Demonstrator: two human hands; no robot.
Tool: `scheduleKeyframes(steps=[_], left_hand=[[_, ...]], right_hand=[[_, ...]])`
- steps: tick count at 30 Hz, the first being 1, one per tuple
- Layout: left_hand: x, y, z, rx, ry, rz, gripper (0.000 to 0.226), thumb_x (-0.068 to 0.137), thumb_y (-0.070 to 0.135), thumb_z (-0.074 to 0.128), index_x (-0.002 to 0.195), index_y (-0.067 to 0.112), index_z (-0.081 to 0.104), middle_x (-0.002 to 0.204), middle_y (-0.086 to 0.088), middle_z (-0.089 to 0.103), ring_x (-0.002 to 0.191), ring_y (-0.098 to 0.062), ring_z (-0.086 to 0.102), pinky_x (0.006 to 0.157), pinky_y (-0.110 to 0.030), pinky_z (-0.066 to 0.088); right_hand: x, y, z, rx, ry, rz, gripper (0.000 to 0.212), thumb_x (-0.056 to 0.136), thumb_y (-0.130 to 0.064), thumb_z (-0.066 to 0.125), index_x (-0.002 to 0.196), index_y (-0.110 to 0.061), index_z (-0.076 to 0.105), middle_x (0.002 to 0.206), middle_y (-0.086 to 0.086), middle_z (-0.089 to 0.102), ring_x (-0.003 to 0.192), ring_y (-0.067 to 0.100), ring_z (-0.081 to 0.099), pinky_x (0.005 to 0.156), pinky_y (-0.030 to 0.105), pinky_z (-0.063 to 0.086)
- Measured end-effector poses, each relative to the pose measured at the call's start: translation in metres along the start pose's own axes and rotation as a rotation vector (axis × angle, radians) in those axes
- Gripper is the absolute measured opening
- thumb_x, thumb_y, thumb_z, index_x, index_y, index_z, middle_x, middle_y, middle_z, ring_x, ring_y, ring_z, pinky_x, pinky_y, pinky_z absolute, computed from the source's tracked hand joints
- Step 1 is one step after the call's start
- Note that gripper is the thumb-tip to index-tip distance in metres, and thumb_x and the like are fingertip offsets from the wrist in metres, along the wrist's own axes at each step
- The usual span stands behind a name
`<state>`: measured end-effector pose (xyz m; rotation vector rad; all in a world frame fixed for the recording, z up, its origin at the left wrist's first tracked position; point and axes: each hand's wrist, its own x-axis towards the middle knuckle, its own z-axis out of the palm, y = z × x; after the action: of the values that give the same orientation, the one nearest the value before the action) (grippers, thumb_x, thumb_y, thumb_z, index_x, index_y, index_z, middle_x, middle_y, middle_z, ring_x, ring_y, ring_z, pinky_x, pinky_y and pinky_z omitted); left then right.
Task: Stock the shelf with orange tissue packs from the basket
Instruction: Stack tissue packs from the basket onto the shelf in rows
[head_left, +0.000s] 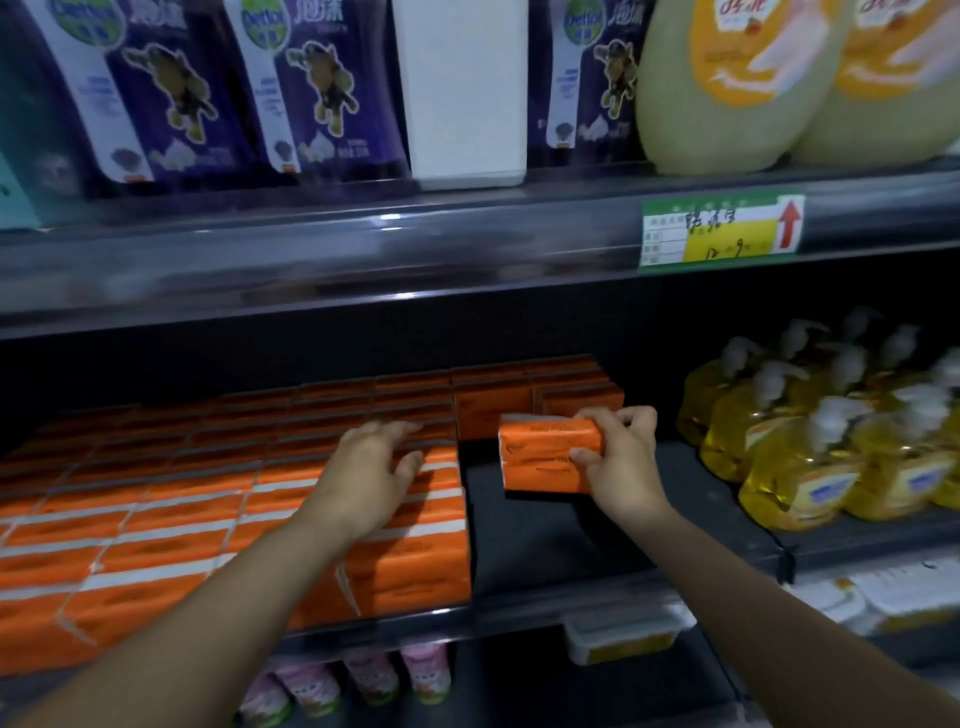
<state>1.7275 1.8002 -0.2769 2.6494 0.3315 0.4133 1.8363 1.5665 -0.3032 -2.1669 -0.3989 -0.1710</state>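
Note:
Rows of orange tissue packs (156, 525) fill the left and back of the dark middle shelf (545, 545). My right hand (621, 460) grips one orange tissue pack (540, 457) by its right end, holding it just above the bare gap in the shelf, in front of the back packs. My left hand (371, 470) rests flat, fingers spread, on top of the stocked packs at the gap's left edge. The basket is out of view.
Yellow pump bottles (831, 441) crowd the shelf right of the gap. Above, purple refill pouches (322, 88), a white box (465, 88) and pale jugs (727, 78) stand over a price tag (722, 231). Pink bottles (363, 675) sit on the shelf below.

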Motion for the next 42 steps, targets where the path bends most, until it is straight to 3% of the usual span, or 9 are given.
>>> scheduleKeyframes(steps=[7, 10, 14, 19, 24, 32, 35, 38, 42], left_hand=[[0.030, -0.024, 0.023, 0.186, -0.110, 0.037, 0.057, 0.091, 0.053, 0.045, 0.142, 0.027, 0.040, 0.148, 0.001, 0.040, 0.136, -0.019, 0.034, 0.111, -0.030, 0.030], [0.029, -0.035, 0.031, 0.260, -0.125, 0.092, 0.078, 0.080, 0.068, 0.019, 0.139, 0.024, 0.044, 0.144, 0.001, 0.043, 0.132, -0.019, 0.038, 0.109, -0.028, 0.032], [0.025, -0.049, 0.043, 0.226, -0.045, 0.135, 0.072, 0.084, 0.062, 0.020, 0.129, 0.019, 0.057, 0.133, -0.003, 0.055, 0.124, -0.023, 0.049, 0.105, -0.034, 0.038], [0.026, -0.051, 0.047, 0.206, -0.023, 0.131, 0.067, 0.086, 0.060, 0.023, 0.128, 0.021, 0.058, 0.132, 0.000, 0.056, 0.124, -0.021, 0.050, 0.105, -0.034, 0.038], [0.026, -0.050, 0.048, 0.200, -0.025, 0.112, 0.065, 0.086, 0.059, 0.025, 0.125, 0.021, 0.060, 0.130, -0.001, 0.057, 0.120, -0.023, 0.053, 0.103, -0.035, 0.040], [0.024, -0.052, 0.050, 0.228, -0.005, 0.125, 0.058, 0.088, 0.053, 0.031, 0.117, 0.017, 0.065, 0.121, -0.003, 0.064, 0.112, -0.025, 0.059, 0.097, -0.036, 0.044], [0.026, -0.051, 0.050, 0.218, -0.016, 0.115, 0.057, 0.087, 0.052, 0.032, 0.117, 0.017, 0.066, 0.119, -0.003, 0.064, 0.110, -0.025, 0.060, 0.096, -0.037, 0.046], [0.025, -0.049, 0.048, 0.221, -0.019, 0.125, 0.060, 0.087, 0.054, 0.029, 0.118, 0.017, 0.065, 0.120, -0.003, 0.064, 0.112, -0.025, 0.059, 0.098, -0.037, 0.045], [0.026, -0.049, 0.046, 0.217, -0.014, 0.125, 0.063, 0.087, 0.055, 0.026, 0.120, 0.017, 0.063, 0.122, -0.004, 0.063, 0.114, -0.026, 0.057, 0.099, -0.036, 0.043]], right_hand=[[0.048, 0.006, 0.046, -0.151, -0.066, -0.049, 0.046, 0.090, -0.005, 0.053, 0.133, -0.022, 0.049, 0.146, 0.010, 0.018, 0.130, 0.028, 0.035, 0.096, 0.019, 0.032], [0.056, 0.004, 0.066, -0.470, -0.149, -0.132, 0.048, 0.090, -0.017, 0.052, 0.136, -0.026, 0.044, 0.147, 0.010, 0.021, 0.132, 0.030, 0.031, 0.105, 0.030, 0.030], [0.063, 0.006, 0.088, -0.731, -0.112, -0.372, 0.042, 0.066, -0.027, 0.069, 0.107, -0.020, 0.068, 0.109, 0.011, 0.063, 0.095, 0.035, 0.062, 0.082, 0.045, 0.050], [0.073, -0.004, 0.095, -0.835, -0.071, -0.457, 0.032, 0.055, -0.019, 0.078, 0.086, -0.018, 0.072, 0.089, 0.005, 0.068, 0.080, 0.028, 0.066, 0.072, 0.040, 0.053], [0.083, -0.017, 0.099, -0.850, -0.191, -0.398, 0.040, 0.094, -0.017, 0.039, 0.134, -0.016, 0.045, 0.141, 0.009, 0.041, 0.132, 0.029, 0.035, 0.108, 0.042, 0.024], [0.089, -0.015, 0.103, -0.843, -0.203, -0.353, 0.041, 0.096, -0.016, 0.033, 0.137, -0.016, 0.040, 0.145, 0.008, 0.035, 0.134, 0.028, 0.031, 0.109, 0.039, 0.024], [0.087, -0.018, 0.100, -0.786, -0.222, -0.407, 0.041, 0.080, -0.012, 0.035, 0.105, -0.007, 0.067, 0.111, 0.018, 0.062, 0.098, 0.039, 0.063, 0.084, 0.044, 0.051], [0.088, -0.013, 0.096, -0.801, -0.199, -0.422, 0.030, 0.065, -0.010, 0.049, 0.085, -0.008, 0.072, 0.087, 0.015, 0.068, 0.070, 0.034, 0.068, 0.060, 0.039, 0.056], [0.087, -0.015, 0.098, -0.788, -0.220, -0.435, 0.041, 0.092, -0.008, 0.041, 0.132, -0.009, 0.047, 0.136, 0.016, 0.045, 0.121, 0.034, 0.048, 0.102, 0.038, 0.036]])
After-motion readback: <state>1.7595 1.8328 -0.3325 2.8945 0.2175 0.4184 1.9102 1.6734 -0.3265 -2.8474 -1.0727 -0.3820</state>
